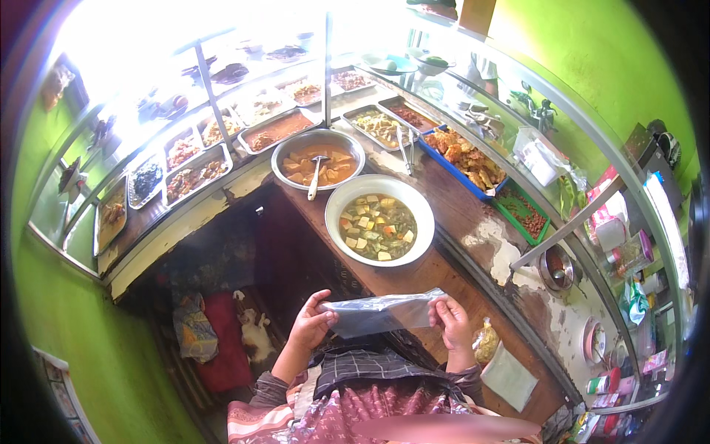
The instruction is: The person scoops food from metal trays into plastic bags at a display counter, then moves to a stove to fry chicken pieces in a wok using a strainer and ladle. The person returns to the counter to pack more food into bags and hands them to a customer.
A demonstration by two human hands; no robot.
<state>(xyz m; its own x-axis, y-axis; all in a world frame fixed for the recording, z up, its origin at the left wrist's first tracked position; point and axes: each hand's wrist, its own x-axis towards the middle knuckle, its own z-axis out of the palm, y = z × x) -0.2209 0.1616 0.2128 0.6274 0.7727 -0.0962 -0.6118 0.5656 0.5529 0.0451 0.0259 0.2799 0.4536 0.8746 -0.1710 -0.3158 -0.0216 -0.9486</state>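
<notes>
A clear plastic bag [380,316] is stretched sideways between my two hands, above the edge of the wooden counter. My left hand [315,321] pinches one end between thumb and fingers. The other end is in the fingers of my right hand [450,319]. Just beyond the bag stands a large white bowl [424,236] of soup with tofu cubes and vegetables. Behind it is a metal bowl [279,150] of orange stew with a spoon [315,177] resting in it. To the right of my right hand are a tied bag of yellow food [486,343] and a stack of translucent sheets or bags [508,377].
Glass display panels curve around the counter. Metal trays of food [197,175], tongs [406,150], a blue tray of fried food [466,161] and a green tray of peanuts [521,213] stand on it. A cat [256,336] lies low at left beside a red cloth [224,344].
</notes>
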